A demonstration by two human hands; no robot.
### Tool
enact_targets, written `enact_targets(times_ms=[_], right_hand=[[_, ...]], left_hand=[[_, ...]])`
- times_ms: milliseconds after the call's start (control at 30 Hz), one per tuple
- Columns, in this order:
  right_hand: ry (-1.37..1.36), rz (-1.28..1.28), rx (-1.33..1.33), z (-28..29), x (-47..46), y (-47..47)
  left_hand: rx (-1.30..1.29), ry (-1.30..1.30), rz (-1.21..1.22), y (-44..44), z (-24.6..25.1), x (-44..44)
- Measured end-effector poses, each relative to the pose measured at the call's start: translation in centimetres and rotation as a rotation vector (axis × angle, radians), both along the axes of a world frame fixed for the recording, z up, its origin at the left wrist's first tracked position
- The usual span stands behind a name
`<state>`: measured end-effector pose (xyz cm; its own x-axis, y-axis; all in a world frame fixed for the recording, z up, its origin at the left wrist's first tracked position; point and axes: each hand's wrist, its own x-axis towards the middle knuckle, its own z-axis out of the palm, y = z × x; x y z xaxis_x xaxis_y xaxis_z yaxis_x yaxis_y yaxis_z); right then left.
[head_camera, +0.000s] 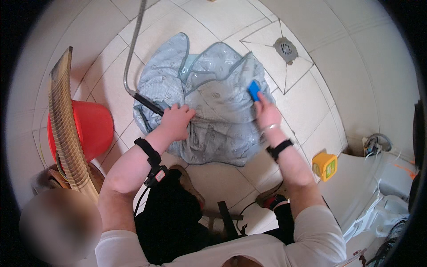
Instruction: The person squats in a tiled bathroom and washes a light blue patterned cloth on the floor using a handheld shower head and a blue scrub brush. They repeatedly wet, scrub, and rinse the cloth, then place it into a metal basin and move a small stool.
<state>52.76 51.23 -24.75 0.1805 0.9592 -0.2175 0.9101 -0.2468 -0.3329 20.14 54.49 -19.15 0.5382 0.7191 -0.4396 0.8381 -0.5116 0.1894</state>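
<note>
A light blue-grey patterned cloth cover (213,100) with dark piping lies crumpled on the tiled floor before me. On its right part, my right hand (268,111), slightly blurred, grips a blue brush or block (254,90); which of the two I cannot tell. My left hand (176,121) rests palm down on the cover's left-middle part, fingers spread. A black handle (148,104) on a grey metal hose lies on the cover, its end touching or just beneath the left fingers.
A ribbed wooden washboard (68,133) leans by a red bucket (95,130) at left. A floor drain (286,49) lies at upper right. A yellow tub (324,166) stands at right near a white appliance (350,187). A wall runs along the right.
</note>
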Motion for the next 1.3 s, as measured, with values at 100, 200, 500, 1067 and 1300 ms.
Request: enact_targets(times_ms=[100,200,500,1067,1300], right_hand=[[0.096,0.108,-0.145,-1.1,-4.7,-3.0],[0.229,0.023,0.129,-2.6,-4.5,-4.2],[-0.042,0.414,-0.148,4.4,-7.4,-0.2],[-0.08,-0.071,-0.009,1.2,-3.2,11.8],[0.056,-0.287,-0.129,2.3,-3.3,4.6]], left_hand=[[0.046,-0.286,0.072,1.3,0.1,1.2],[0.094,-0.3,-0.1,2.8,-0.3,2.6],[-0.078,0.314,-0.225,0.2,-1.4,3.2],[-0.064,0.073,-0.176,0.5,-2.2,0.8],[0.091,-0.204,-0.041,2.5,-3.4,-0.4]])
